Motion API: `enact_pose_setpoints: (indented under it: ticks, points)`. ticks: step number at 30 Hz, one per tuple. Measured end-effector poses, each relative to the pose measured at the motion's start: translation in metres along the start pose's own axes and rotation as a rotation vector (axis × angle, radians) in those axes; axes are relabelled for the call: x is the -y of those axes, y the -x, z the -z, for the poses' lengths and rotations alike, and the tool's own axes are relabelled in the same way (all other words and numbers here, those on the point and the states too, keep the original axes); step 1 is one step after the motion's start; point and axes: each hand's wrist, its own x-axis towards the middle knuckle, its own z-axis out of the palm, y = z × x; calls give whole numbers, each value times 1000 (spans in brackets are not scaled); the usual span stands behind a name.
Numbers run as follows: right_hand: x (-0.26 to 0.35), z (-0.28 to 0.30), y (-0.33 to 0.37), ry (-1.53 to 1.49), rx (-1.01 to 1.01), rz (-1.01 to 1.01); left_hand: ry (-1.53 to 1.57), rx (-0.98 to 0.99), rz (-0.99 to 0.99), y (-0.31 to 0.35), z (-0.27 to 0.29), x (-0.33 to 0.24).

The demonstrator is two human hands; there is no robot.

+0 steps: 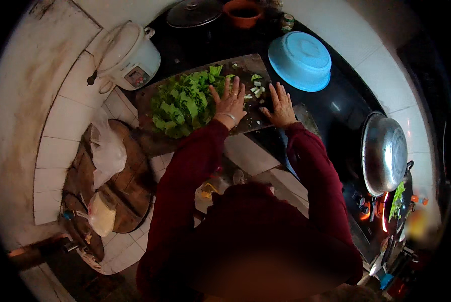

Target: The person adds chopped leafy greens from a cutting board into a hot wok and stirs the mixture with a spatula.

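Reaching forward in maroon sleeves (318, 161); spreading the left hand (230, 105) palm down, beside leafy greens (180, 103) heaped on the cutting board's (249, 62) left half; spreading the right hand (284, 108) at its right edge; showing pale stem pieces (258, 92) between, toward the far right corner.

Bright green and maroon against a dark brown cutting board (253, 63)
The leafy greens (183, 103) on the board are vivid green with lighter ribs, and the chopped stem pieces (258, 91) there are whitish to pale green; the sleeves (313, 156) nearer than the board are plain deep maroon, the bracelet (229, 117) above it silvery; right of the board come a speckled light-blue basin (301, 60), a glossy black countertop (338, 108) and a shiny silver bowl (386, 153); beyond it, a reddish-brown pot (242, 13); left of it, an off-white cooker (132, 60) with a dark panel, and pale wall tiles (67, 121) gridded by dark lines.
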Motion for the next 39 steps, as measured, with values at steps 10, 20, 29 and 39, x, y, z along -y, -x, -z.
enact_pose_setpoints:
  ticks: [10,20,29,39]
  points:
    - [-2,-64,-56,73,-104,105,-169,90,195,-19,-14,48]
    - [46,-39,-83,-302,99,438,-55,126,352,-11,1,62]
    - [55,-79,-112,-114,271,498,31,148,261,1,3,68]
    - [32,-43,-95,-387,145,485,156,50,223,11,11,69]
